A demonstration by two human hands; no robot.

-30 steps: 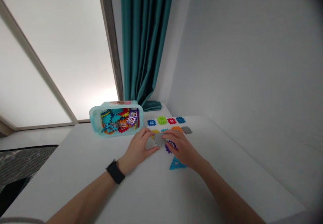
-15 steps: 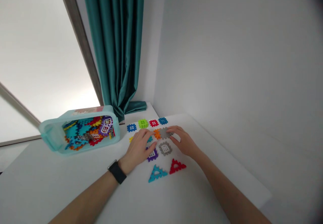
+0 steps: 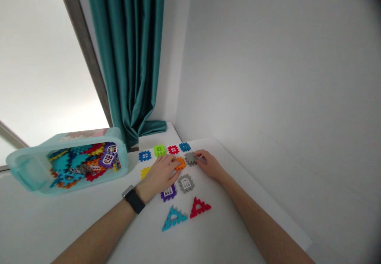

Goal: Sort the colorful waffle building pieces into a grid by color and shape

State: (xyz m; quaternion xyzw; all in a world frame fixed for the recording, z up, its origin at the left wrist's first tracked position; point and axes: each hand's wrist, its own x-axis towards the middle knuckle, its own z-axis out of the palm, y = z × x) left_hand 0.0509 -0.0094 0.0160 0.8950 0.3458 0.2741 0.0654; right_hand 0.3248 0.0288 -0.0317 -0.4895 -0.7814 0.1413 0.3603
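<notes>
My left hand (image 3: pixel 160 172), with a dark-banded watch (image 3: pixel 133 199) on its wrist, rests over the pieces, its thumb and fingers at the edge of an orange notched building piece (image 3: pixel 180 163). My right hand (image 3: pixel 210 165) pinches the right edge of a grey notched building piece (image 3: pixel 191 159) just beside the orange one. Nearer to me lie a grey window piece (image 3: pixel 186 183) and a purple window piece (image 3: pixel 168 192), the purple one partly under my left hand. A yellow piece (image 3: pixel 145 172) shows left of that hand, partly covered.
Blue (image 3: pixel 145 155), lime green (image 3: pixel 160 150), red (image 3: pixel 173 149) and dark blue (image 3: pixel 185 147) square pieces form a back row. Turquoise (image 3: pixel 174 218) and red (image 3: pixel 200 207) triangles lie in front. A tipped turquoise tub (image 3: pixel 123 161) of pieces stands left; a wall (image 3: pixel 268 97) rises right.
The view has shifted, so the tub and pieces sit lower and further left. The grey piece, which overlapped or touched the orange one, now looks slightly apart from it. Both hands stay at these pieces.
</notes>
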